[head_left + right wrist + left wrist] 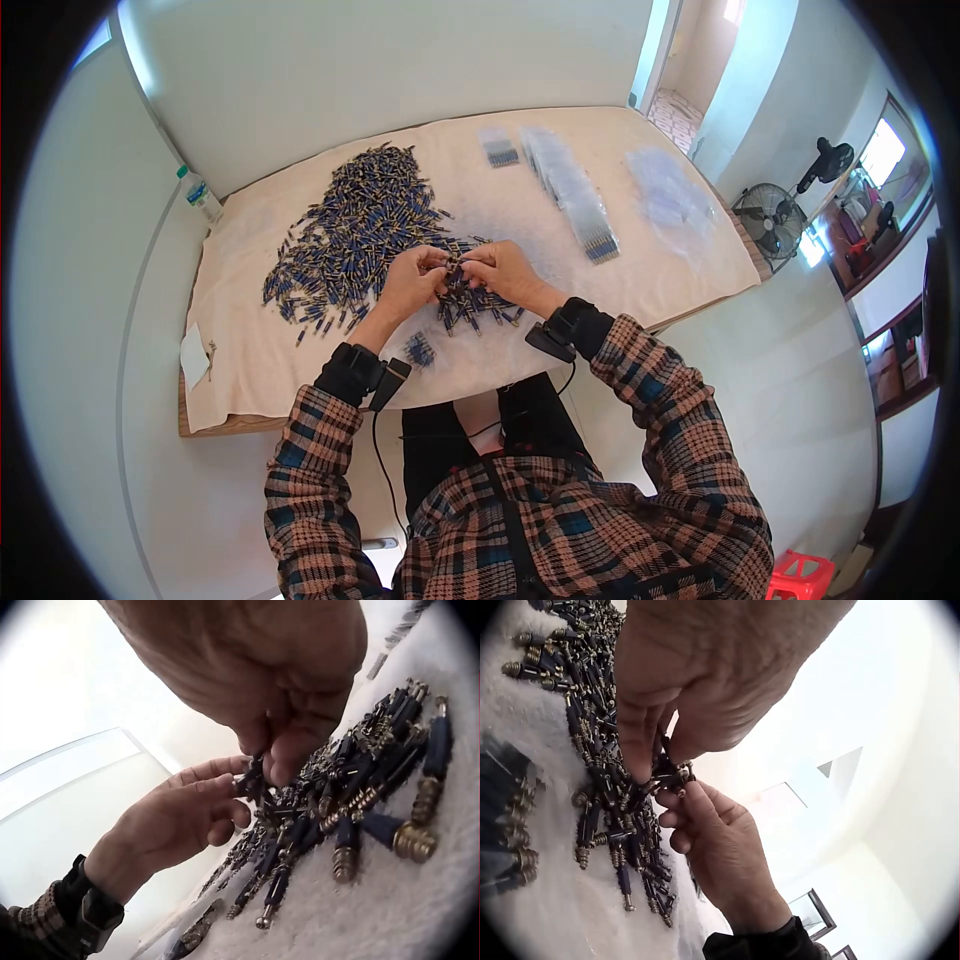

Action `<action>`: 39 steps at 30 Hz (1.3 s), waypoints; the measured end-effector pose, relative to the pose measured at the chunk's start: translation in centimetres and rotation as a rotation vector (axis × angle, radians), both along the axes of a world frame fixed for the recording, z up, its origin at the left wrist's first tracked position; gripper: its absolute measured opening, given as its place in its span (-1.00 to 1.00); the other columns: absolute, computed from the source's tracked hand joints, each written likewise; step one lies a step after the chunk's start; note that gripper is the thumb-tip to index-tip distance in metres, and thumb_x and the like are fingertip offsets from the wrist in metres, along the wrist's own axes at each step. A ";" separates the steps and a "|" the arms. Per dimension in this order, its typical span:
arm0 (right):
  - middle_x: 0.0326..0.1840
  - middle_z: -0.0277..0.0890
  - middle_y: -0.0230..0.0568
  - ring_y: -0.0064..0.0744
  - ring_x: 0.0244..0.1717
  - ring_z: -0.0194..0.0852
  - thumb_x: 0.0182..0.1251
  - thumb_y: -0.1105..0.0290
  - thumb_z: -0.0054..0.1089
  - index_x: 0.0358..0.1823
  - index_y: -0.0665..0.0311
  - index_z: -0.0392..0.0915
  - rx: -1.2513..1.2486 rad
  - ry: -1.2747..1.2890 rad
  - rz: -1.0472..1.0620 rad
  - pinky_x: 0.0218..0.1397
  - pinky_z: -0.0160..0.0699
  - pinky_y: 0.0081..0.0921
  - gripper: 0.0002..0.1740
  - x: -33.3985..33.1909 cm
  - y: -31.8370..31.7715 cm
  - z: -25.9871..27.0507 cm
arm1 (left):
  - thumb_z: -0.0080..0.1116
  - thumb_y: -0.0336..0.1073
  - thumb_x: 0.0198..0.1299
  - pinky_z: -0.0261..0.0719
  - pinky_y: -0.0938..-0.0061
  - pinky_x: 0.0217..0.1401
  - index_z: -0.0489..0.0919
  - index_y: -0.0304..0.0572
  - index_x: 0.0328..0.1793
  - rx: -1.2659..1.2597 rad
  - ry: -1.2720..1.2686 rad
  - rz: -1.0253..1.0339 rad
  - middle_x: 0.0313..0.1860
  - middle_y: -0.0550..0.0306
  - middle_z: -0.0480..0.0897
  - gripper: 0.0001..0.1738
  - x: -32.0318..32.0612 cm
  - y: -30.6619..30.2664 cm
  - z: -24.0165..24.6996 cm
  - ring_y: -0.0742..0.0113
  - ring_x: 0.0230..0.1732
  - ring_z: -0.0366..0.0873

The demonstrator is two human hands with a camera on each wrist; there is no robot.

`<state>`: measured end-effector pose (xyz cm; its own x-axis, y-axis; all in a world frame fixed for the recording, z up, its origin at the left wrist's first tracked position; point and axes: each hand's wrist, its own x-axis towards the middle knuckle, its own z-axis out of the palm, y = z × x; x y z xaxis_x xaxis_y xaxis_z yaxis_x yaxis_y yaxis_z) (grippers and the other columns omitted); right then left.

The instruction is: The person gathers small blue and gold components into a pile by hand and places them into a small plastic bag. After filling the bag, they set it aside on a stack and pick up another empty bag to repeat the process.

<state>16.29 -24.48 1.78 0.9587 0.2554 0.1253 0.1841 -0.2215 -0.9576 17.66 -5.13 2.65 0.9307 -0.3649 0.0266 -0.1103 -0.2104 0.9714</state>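
Note:
Both hands meet at the near edge of a large heap of small screw fittings (350,220), each with a dark blue sleeve and a brass-coloured thread. My left hand (412,280) pinches a few of these fittings (676,774) between thumb and fingers. From the other side, my right hand (505,275) grips at the same small bunch with thumb and fingertips, seen close up in the right wrist view (285,697). How many pieces each hand holds I cannot tell. Loose fittings (405,836) lie on the cloth just below the hands.
A small clear bag of fittings (420,350) lies near the table's front edge. Filled clear bags (575,195) overlap in a row to the right, beside more clear plastic bags (670,195). A bottle (198,195) stands at the left, a fan (770,220) beyond the right edge.

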 end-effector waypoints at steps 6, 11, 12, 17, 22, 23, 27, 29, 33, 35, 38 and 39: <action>-0.47 0.63 -0.24 -0.61 -0.55 0.55 0.32 0.37 0.08 -0.34 0.41 0.61 0.053 0.007 0.046 -0.52 0.44 -0.70 -0.77 0.2 -1.2 0.2 | 0.10 -0.45 0.20 0.46 0.67 -0.63 0.52 -0.35 0.01 0.041 0.003 -0.004 -0.32 0.14 0.61 -0.74 -0.2 -0.1 0.2 0.51 -0.53 0.55; -0.46 0.63 -0.25 -0.61 -0.56 0.54 0.34 0.36 0.07 -0.32 0.41 0.61 0.079 0.075 0.124 -0.53 0.43 -0.71 -0.76 0.0 -1.4 0.8 | 0.11 -0.43 0.21 0.36 0.69 -0.68 0.55 -0.35 -0.04 -0.013 -0.020 -0.049 -0.39 0.18 0.61 -0.79 -0.4 -0.9 1.0 0.55 -0.59 0.50; -0.45 0.63 -0.25 -0.61 -0.56 0.54 0.34 0.36 0.06 -0.31 0.40 0.60 0.075 0.093 0.145 -0.54 0.43 -0.71 -0.76 -0.1 -1.4 1.0 | 0.11 -0.43 0.21 0.33 0.70 -0.69 0.56 -0.35 -0.08 -0.045 -0.006 -0.055 -0.42 0.19 0.60 -0.81 -0.5 -1.2 1.2 0.56 -0.61 0.48; -0.40 0.64 -0.25 -0.61 -0.53 0.56 0.33 0.35 0.09 -0.29 0.39 0.60 0.068 0.147 0.181 -0.56 0.43 -0.72 -0.78 -1.0 -1.1 2.0 | 0.13 -0.41 0.22 0.29 0.72 -0.71 0.58 -0.34 -0.22 -0.069 -0.010 -0.096 -0.51 0.21 0.60 -0.89 -0.5 -0.9 1.1 0.59 -0.64 0.45; -0.38 0.63 -0.22 -0.59 -0.49 0.59 0.27 0.40 0.18 -0.27 0.41 0.59 0.202 0.165 0.085 -0.55 0.47 -0.72 -0.82 -2.9 0.1 2.7 | 0.12 -0.41 0.23 0.30 0.72 -0.70 0.57 -0.32 -0.27 -0.044 0.034 -0.050 -0.55 0.21 0.59 -0.89 -2.9 0.6 2.7 0.59 -0.65 0.45; -0.38 0.63 -0.22 -0.59 -0.49 0.59 0.27 0.40 0.18 -0.27 0.41 0.59 0.207 0.172 0.092 -0.55 0.47 -0.72 -0.82 -3.3 0.3 2.8 | 0.13 -0.41 0.23 0.31 0.72 -0.70 0.57 -0.32 -0.27 -0.061 0.041 -0.047 -0.55 0.20 0.59 -0.89 -3.3 0.9 2.6 0.59 -0.66 0.44; -0.43 0.62 -0.23 -0.61 -0.46 0.58 0.26 0.42 0.22 -0.29 0.41 0.57 0.294 0.228 0.089 -0.52 0.48 -0.75 -0.84 -5.4 0.9 2.4 | 0.13 -0.41 0.22 0.33 0.71 -0.69 0.57 -0.32 -0.26 -0.075 0.078 -0.057 -0.51 0.19 0.60 -0.90 -5.4 1.9 2.5 0.59 -0.65 0.44; -0.44 0.62 -0.20 -0.58 -0.48 0.59 0.22 0.45 0.24 -0.30 0.45 0.57 0.248 0.199 0.096 -0.52 0.53 -0.71 -0.84 -6.2 0.9 1.5 | 0.14 -0.42 0.22 0.35 0.69 -0.66 0.58 -0.32 -0.24 -0.030 0.122 -0.090 -0.43 0.20 0.59 -0.91 -6.6 2.5 2.5 0.60 -0.63 0.45; -0.47 0.61 -0.19 -0.57 -0.49 0.59 0.20 0.46 0.24 -0.33 0.46 0.57 0.148 0.240 0.094 -0.52 0.57 -0.67 -0.84 -7.2 0.5 -0.4 | 0.11 -0.50 0.17 0.45 0.58 -0.44 0.59 -0.27 -0.18 0.304 -0.204 -0.145 -0.34 0.16 0.52 -0.89 -7.4 4.6 0.4 0.42 -0.45 0.49; -0.48 0.61 -0.19 -0.57 -0.50 0.59 0.19 0.46 0.24 -0.34 0.46 0.57 0.108 0.264 0.091 -0.52 0.57 -0.67 -0.84 -7.5 0.6 -0.8 | 0.10 -0.53 0.14 0.44 0.54 -0.35 0.59 -0.25 -0.15 0.390 -0.335 -0.179 -0.33 0.13 0.49 -0.84 -7.8 5.0 -0.2 0.34 -0.39 0.47; -0.48 0.60 -0.19 -0.57 -0.51 0.59 0.18 0.46 0.25 -0.37 0.47 0.57 0.100 0.305 0.105 -0.51 0.59 -0.65 -0.84 -7.8 0.9 -1.3 | 0.07 -0.57 0.09 0.42 0.45 -0.17 0.60 -0.20 -0.10 0.566 -0.603 -0.240 -0.32 0.08 0.43 -0.75 -7.9 5.5 -0.9 0.17 -0.26 0.44; -0.48 0.60 -0.19 -0.57 -0.51 0.59 0.18 0.46 0.25 -0.37 0.47 0.57 0.099 0.305 0.105 -0.51 0.59 -0.65 -0.84 -7.9 1.1 -1.3 | 0.07 -0.58 0.07 0.40 0.42 -0.13 0.59 -0.20 -0.12 0.554 -0.565 -0.245 -0.33 0.06 0.42 -0.75 -7.9 5.4 -0.8 0.12 -0.23 0.41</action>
